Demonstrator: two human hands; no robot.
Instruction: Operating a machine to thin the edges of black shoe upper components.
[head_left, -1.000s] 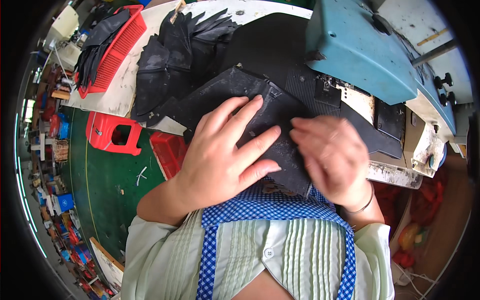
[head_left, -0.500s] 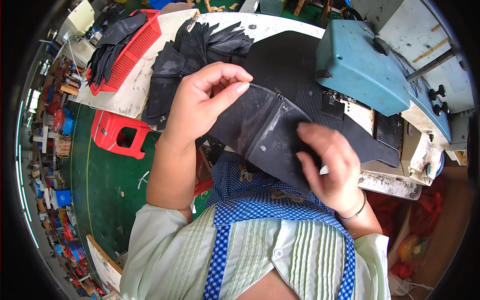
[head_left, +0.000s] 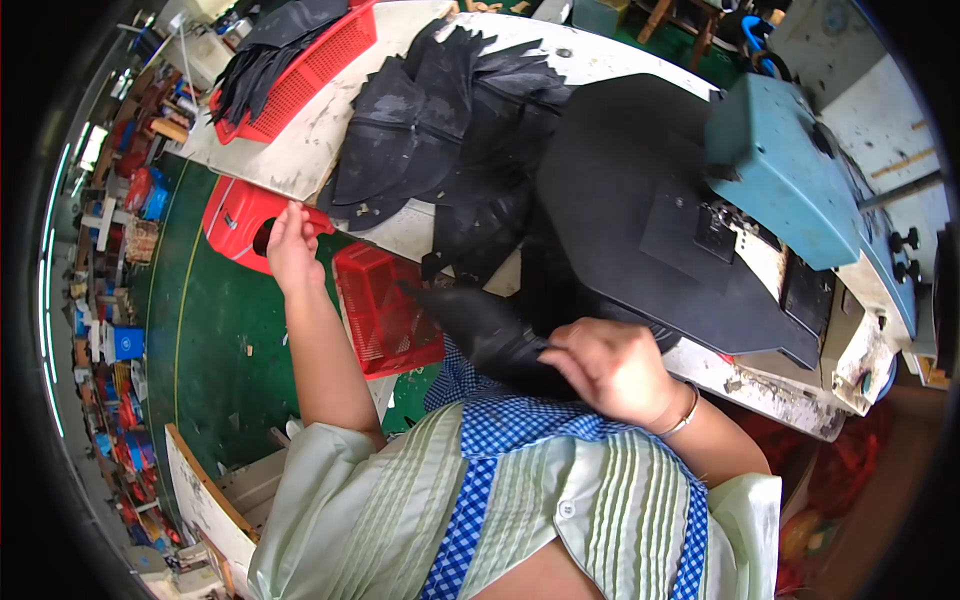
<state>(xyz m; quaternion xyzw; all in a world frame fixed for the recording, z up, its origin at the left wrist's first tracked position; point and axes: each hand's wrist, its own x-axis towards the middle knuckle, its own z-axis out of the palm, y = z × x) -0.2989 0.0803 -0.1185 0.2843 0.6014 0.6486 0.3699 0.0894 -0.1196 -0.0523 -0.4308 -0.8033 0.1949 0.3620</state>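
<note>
My right hand (head_left: 610,365) is closed on one end of a limp black sheet piece (head_left: 480,325), which looks like leather or fabric. The piece sags leftward in front of the table edge, above my blue checked apron (head_left: 520,430). Out to the left, apart from the piece, my left hand (head_left: 294,250) is raised with its fingertips pinched together. Anything between those fingertips is too small to make out. Beyond the held piece lies a fanned pile of similar black pieces (head_left: 400,130).
A teal machine head (head_left: 770,165) stands at the right, over a wide black work plate (head_left: 610,180). On the white table (head_left: 270,175), a red basket (head_left: 300,85) holds more black pieces. A red stool (head_left: 232,220) and a red crate (head_left: 365,290) stand below at the left.
My left hand has let go of the black piece and swung left, away from it. My right hand has closed on the piece, which now hangs lower and crumpled. The view has shifted slightly.
</note>
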